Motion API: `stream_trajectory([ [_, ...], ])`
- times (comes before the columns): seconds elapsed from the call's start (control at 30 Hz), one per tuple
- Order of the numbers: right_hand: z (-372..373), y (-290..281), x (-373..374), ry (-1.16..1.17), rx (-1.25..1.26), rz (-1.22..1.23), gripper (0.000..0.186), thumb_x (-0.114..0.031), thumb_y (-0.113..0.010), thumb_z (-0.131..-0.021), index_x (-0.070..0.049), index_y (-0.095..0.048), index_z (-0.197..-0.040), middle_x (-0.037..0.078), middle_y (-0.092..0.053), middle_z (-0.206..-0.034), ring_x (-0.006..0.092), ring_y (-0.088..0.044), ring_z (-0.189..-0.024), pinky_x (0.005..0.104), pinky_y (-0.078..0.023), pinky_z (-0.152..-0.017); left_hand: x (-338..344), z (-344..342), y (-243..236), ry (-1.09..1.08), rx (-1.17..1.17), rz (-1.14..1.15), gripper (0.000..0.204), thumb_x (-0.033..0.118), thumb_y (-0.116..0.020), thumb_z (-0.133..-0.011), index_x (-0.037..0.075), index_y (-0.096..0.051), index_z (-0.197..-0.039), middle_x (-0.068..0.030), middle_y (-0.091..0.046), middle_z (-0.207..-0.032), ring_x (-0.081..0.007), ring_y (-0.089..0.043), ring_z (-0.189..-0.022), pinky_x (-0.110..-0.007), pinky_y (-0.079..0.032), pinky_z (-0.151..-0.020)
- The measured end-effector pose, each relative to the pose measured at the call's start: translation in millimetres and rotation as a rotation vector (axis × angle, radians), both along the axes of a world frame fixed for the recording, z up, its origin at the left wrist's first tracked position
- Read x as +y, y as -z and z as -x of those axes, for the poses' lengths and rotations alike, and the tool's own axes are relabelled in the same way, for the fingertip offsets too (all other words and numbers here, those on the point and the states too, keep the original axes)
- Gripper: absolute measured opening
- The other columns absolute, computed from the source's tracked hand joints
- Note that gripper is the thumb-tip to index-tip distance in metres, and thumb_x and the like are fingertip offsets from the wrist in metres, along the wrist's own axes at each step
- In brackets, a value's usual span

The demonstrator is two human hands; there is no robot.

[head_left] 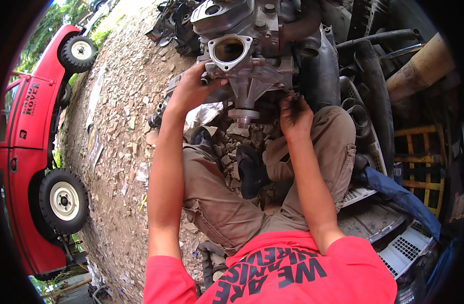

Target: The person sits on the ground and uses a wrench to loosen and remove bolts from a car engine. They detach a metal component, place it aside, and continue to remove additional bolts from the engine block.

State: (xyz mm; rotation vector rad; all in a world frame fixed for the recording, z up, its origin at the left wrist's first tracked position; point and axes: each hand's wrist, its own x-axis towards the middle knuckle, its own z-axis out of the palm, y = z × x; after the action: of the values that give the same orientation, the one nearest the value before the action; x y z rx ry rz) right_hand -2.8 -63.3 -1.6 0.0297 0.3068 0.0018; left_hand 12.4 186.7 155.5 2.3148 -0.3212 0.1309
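In front of me stands a grey metal engine [237,25], with a cast water pump housing [247,86] on its near face. A triangular flange [230,52] with a round dark opening tops the housing, and a round shaft hub [243,115] sticks out below. My left hand [194,87] grips the housing's left side, its thumb laid along the metal and some fingers hidden behind. At the housing's lower right edge, my right hand [296,116] has its dirty fingertips pinched together. Whatever those fingertips hold is too small and dark to make out.
Broken stones cover the ground [120,137]. A red off-road vehicle [34,152] stands at the left. Dark pipes [371,86], a bamboo pole [419,66], a yellow rack [419,157] and a white plastic crate [407,248] crowd the right side. My shoes rest below the engine.
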Motion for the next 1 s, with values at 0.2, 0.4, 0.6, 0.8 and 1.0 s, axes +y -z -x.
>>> stream_trajectory([
  [0.2, -5, 3, -1, -0.027, -0.002, -0.029, 0.012, -0.011, -0.047, -0.101, 0.000, -0.050, -0.104, 0.012, -0.059, -0.100, 0.0232, -0.062, -0.091, 0.0315, -0.057, -0.079, 1, -3, -2, 0.041, -0.062, -0.130, 0.037, 0.020, -0.077, -0.081, 0.007, -0.067, -0.114, -0.0089, -0.071, -0.105, -0.0184, -0.064, -0.096, -0.035, -0.049, -0.087],
  [0.4, -6, 10, -5, -0.036, -0.057, -0.008, 0.011, -0.009, -0.047, -0.100, 0.001, -0.050, -0.104, 0.012, -0.059, -0.099, 0.0229, -0.062, -0.093, 0.0313, -0.057, -0.080, 7, -9, -3, 0.027, 0.005, -0.070, 0.049, 0.020, -0.081, -0.076, 0.007, -0.065, -0.121, -0.0062, -0.066, -0.115, -0.0214, -0.061, -0.095, -0.035, -0.048, -0.080],
  [0.6, -9, 15, -6, -0.038, -0.029, -0.022, 0.012, -0.009, -0.046, -0.101, 0.002, -0.050, -0.105, 0.013, -0.058, -0.101, 0.0233, -0.062, -0.094, 0.0323, -0.057, -0.081, 4, -7, -3, 0.055, -0.050, -0.079, 0.049, 0.017, -0.079, -0.078, 0.007, -0.063, -0.123, -0.0092, -0.061, -0.121, -0.0243, -0.062, -0.099, -0.036, -0.051, -0.083],
  [0.8, -5, 16, -5, -0.124, -0.013, -0.189, 0.016, -0.010, -0.041, -0.102, 0.002, -0.050, -0.107, 0.015, -0.058, -0.106, 0.0242, -0.062, -0.096, 0.0330, -0.057, -0.084, 3, -3, -6, 0.089, -0.113, -0.136, 0.040, 0.014, -0.078, -0.079, 0.005, -0.065, -0.117, -0.0123, -0.062, -0.119, -0.0280, -0.062, -0.101, -0.038, -0.051, -0.085],
  [1.0, 0, 0, 3, 0.102, 0.043, 0.112, 0.017, -0.013, -0.041, -0.103, 0.002, -0.049, -0.108, 0.015, -0.059, -0.106, 0.0254, -0.062, -0.096, 0.0365, -0.056, -0.087, 1, -5, -8, 0.105, -0.167, -0.154, 0.038, 0.013, -0.077, -0.079, 0.005, -0.066, -0.115, -0.0132, -0.061, -0.119, -0.0285, -0.062, -0.101, -0.037, -0.052, -0.082],
])
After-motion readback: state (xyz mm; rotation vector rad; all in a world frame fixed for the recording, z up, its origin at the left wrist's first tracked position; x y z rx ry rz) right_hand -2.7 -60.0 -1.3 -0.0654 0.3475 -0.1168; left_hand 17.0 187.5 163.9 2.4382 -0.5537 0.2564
